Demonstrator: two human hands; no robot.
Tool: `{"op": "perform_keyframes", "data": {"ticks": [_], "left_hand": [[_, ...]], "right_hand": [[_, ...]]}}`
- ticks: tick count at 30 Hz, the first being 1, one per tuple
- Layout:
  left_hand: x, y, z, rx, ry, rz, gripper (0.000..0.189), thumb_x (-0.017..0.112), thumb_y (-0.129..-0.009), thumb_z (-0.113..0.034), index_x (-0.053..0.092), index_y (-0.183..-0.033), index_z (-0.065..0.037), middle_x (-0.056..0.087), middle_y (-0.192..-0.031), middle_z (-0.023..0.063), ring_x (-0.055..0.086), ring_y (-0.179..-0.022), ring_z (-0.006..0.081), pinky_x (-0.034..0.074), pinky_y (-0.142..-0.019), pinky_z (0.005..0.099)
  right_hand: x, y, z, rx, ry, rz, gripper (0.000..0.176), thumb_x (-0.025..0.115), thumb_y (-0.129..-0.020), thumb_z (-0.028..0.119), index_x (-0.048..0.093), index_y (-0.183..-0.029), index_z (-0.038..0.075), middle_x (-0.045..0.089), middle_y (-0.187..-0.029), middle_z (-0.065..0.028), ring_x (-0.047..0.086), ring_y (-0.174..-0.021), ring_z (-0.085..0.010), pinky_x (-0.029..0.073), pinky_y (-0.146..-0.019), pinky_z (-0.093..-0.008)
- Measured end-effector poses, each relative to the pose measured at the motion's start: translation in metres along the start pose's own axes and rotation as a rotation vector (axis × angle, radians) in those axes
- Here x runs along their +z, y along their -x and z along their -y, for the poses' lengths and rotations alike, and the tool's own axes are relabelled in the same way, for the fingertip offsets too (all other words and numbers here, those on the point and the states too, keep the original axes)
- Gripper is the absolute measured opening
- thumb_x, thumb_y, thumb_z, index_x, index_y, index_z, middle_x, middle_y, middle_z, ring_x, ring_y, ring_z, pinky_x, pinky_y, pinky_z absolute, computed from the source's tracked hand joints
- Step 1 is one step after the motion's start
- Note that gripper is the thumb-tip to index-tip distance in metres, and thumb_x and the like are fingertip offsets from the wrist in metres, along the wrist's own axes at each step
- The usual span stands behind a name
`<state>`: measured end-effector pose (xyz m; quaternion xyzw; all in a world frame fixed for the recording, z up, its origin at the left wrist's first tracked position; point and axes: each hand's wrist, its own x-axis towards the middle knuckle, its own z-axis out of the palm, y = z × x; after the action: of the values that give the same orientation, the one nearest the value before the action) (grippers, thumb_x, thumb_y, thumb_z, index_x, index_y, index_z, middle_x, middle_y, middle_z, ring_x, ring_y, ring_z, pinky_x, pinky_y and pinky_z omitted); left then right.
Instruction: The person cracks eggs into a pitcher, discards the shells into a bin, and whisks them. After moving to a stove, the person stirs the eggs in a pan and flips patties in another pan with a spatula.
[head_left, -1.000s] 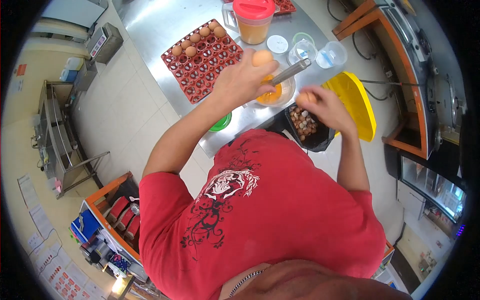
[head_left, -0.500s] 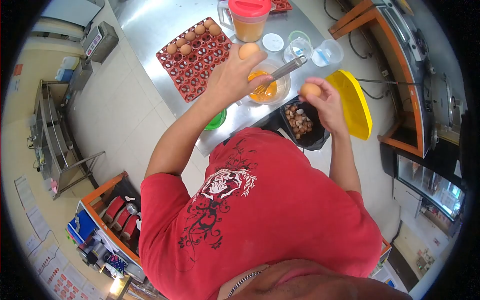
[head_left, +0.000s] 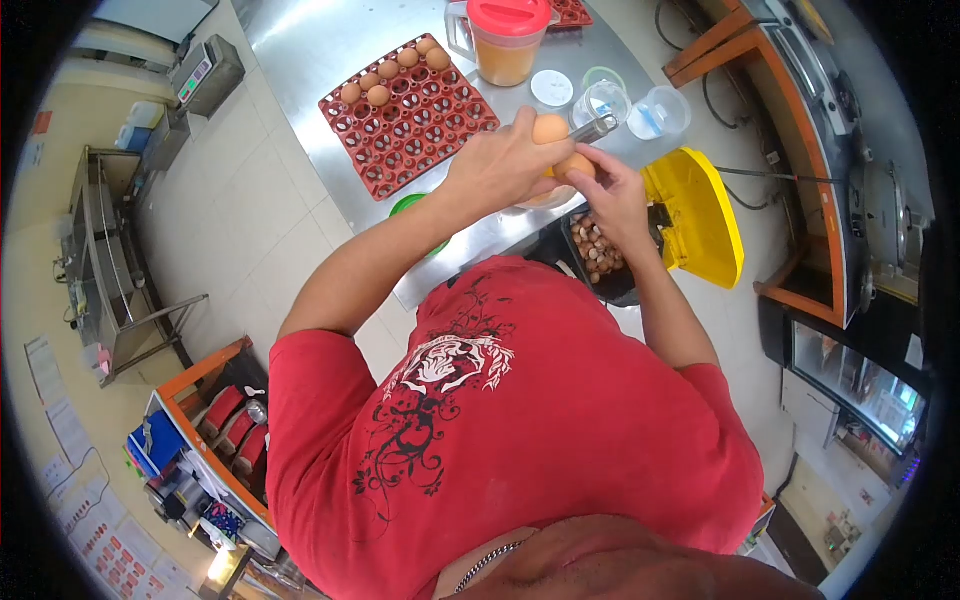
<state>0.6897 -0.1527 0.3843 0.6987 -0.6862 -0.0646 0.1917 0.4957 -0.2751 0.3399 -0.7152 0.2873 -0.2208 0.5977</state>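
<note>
My left hand [head_left: 500,168] is closed on a brown egg [head_left: 550,128], which shows at the fingertips. A second egg [head_left: 574,166] is gripped in my right hand [head_left: 620,200], whose fingers now meet my left hand. Both hands are over a clear bowl [head_left: 548,201], which they mostly cover; a little orange yolk shows inside. The whisk [head_left: 597,127] leans there, its metal handle sticking out past my left hand and its wires hidden. To the left, a red egg tray [head_left: 425,135] holds several brown eggs [head_left: 378,96] toward its far edge.
A red-lidded pitcher [head_left: 505,60] of orange liquid stands beyond the hands. Clear containers [head_left: 660,112] and a white lid [head_left: 551,88] are to its right. Below the table edge, a black-lined bin [head_left: 597,250] holds eggshells beside its yellow lid [head_left: 715,215].
My right hand has moved left and forward from above the shell bin, bringing its egg to the bowl and against my left hand. My left hand has shifted slightly right and nearer me.
</note>
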Motion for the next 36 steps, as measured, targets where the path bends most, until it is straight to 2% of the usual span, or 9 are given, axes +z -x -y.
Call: {"op": "perform_keyframes", "data": {"ticks": [5, 11, 17, 23, 27, 30, 31, 34, 36], "left_hand": [[-0.007, 0.003, 0.005, 0.001, -0.023, -0.009, 0.047, 0.084, -0.085, -0.037, 0.062, -0.125, -0.028, 0.054, -0.112, 0.0158, 0.075, -0.080, 0.0318, 0.063, -0.061, 0.0422], [-0.007, 0.004, 0.017, 0.025, -0.061, 0.026, 0.046, 0.082, -0.088, -0.037, 0.060, -0.128, -0.029, 0.053, -0.115, 0.0158, 0.074, -0.080, 0.0334, 0.064, -0.063, 0.0426], [-0.013, 0.003, 0.007, 0.042, -0.040, -0.035, 0.037, 0.075, -0.094, -0.038, 0.062, -0.127, -0.027, 0.055, -0.109, 0.0175, 0.075, -0.078, 0.0323, 0.063, -0.060, 0.0425], [-0.025, 0.008, 0.010, -0.174, 0.149, 0.047, 0.046, 0.068, -0.103, -0.035, 0.055, -0.147, -0.032, 0.057, -0.120, 0.0217, 0.073, -0.089, 0.0402, 0.062, -0.077, 0.0482], [-0.004, 0.003, 0.015, -0.086, 0.453, -0.143, 0.066, 0.067, -0.106, -0.031, 0.036, -0.164, -0.022, 0.060, -0.134, 0.0273, 0.074, -0.100, 0.0376, 0.058, -0.095, 0.0455], [-0.011, -0.006, 0.001, -0.170, 0.932, 0.140, 0.075, 0.064, -0.109, -0.028, 0.021, -0.168, -0.014, 0.066, -0.131, 0.0260, 0.072, -0.099, 0.0291, 0.056, -0.097, 0.0410], [0.004, -0.013, 0.004, -0.017, 0.940, 0.078, 0.077, 0.064, -0.110, -0.025, 0.016, -0.169, -0.016, 0.071, -0.116, 0.0177, 0.068, -0.093, 0.0202, 0.055, -0.091, 0.0363], [0.001, -0.021, -0.008, -0.134, 1.225, 0.315, 0.075, 0.064, -0.110, -0.025, 0.019, -0.169, -0.014, 0.070, -0.099, 0.0101, 0.067, -0.085, 0.0171, 0.054, -0.081, 0.0343], [0.004, -0.022, -0.009, -0.143, 1.103, 0.173, 0.072, 0.065, -0.109, -0.025, 0.025, -0.167, -0.013, 0.069, -0.094, 0.0075, 0.065, -0.080, 0.0154, 0.054, -0.076, 0.0343]], "right_hand": [[0.006, -0.010, 0.016, 0.087, 0.023, 0.066, 0.047, 0.083, -0.095, 0.017, 0.071, -0.137, -0.002, 0.079, -0.109, -0.0110, 0.070, -0.094, -0.0137, 0.056, -0.086, -0.0317], [0.000, -0.012, 0.051, -0.129, 0.577, 0.158, 0.049, 0.082, -0.096, 0.022, 0.070, -0.136, -0.005, 0.077, -0.111, -0.0173, 0.072, -0.096, -0.0194, 0.056, -0.086, -0.0341], [0.004, -0.012, 0.044, -0.004, 0.231, 0.115, 0.046, 0.078, -0.096, 0.024, 0.070, -0.130, -0.005, 0.074, -0.109, -0.0217, 0.072, -0.092, -0.0277, 0.056, -0.084, -0.0382], [-0.061, 0.021, 0.073, 0.269, 0.955, 0.359, 0.045, 0.075, -0.095, 0.022, 0.070, -0.132, -0.002, 0.072, -0.127, -0.0223, 0.069, -0.117, -0.0385, 0.054, -0.101, -0.0439], [-0.059, 0.026, 0.064, -0.181, 0.773, 0.093, 0.050, 0.079, -0.091, 0.014, 0.069, -0.139, 0.006, 0.065, -0.143, -0.0190, 0.062, -0.133, -0.0388, 0.050, -0.111, -0.0462], [-0.034, 0.012, 0.082, -0.380, 0.442, 0.129, 0.056, 0.083, -0.087, 0.009, 0.068, -0.141, 0.008, 0.062, -0.147, -0.0171, 0.061, -0.135, -0.0362, 0.050, -0.113, -0.0447], [-0.031, 0.009, 0.077, -0.408, 0.429, 0.180, 0.058, 0.085, -0.085, 0.007, 0.068, -0.141, 0.008, 0.062, -0.146, -0.0170, 0.062, -0.134, -0.0357, 0.050, -0.112, -0.0440], [-0.026, 0.004, 0.060, -0.452, 0.409, 0.163, 0.057, 0.087, -0.084, 0.007, 0.069, -0.138, 0.007, 0.067, -0.138, -0.0169, 0.067, -0.125, -0.0346, 0.054, -0.106, -0.0406], [-0.025, 0.003, 0.054, -0.467, 0.414, 0.113, 0.055, 0.087, -0.084, 0.007, 0.069, -0.136, 0.006, 0.070, -0.132, -0.0169, 0.069, -0.121, -0.0348, 0.056, -0.103, -0.0401]]}}
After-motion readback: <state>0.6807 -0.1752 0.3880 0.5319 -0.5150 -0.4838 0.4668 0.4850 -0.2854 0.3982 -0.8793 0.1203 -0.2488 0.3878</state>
